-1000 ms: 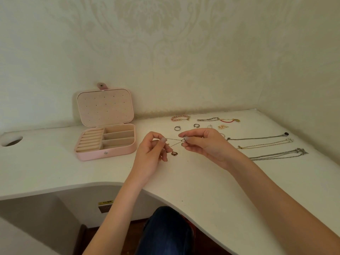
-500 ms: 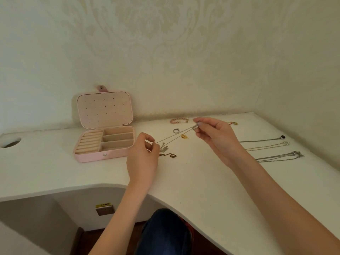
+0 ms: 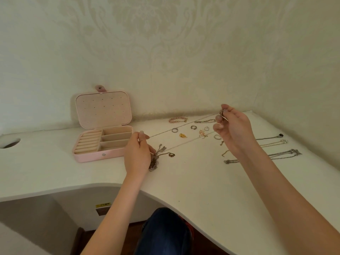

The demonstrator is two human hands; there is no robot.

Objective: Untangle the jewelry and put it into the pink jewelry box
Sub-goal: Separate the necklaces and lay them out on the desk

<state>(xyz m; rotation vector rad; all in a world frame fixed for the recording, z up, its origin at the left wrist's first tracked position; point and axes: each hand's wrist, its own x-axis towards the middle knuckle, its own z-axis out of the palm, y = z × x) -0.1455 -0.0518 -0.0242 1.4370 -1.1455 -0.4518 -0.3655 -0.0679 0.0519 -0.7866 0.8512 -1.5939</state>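
Since a second ago the hands have drawn far apart: the right hand point(image 3: 234, 128) pinches one end of a thin chain point(image 3: 181, 124) raised near the wall, while the left hand point(image 3: 137, 155) grips the other end just beside the tangled clump point(image 3: 156, 159) on the counter point(image 3: 193, 181). The chain now runs taut, so it seems nearly free. The open pink jewelry box point(image 3: 100, 142) sits just left of the left hand, with no jewelry visible in it.

Bare desk point(image 3: 193, 181) near front edge; scattered rings point(image 3: 174, 130) and taut chain point(image 3: 184, 124) beyond

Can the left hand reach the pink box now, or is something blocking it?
Probably yes: the left hand is just right of the open pink jewelry box, nothing between them, but it is pinching the thin chain.
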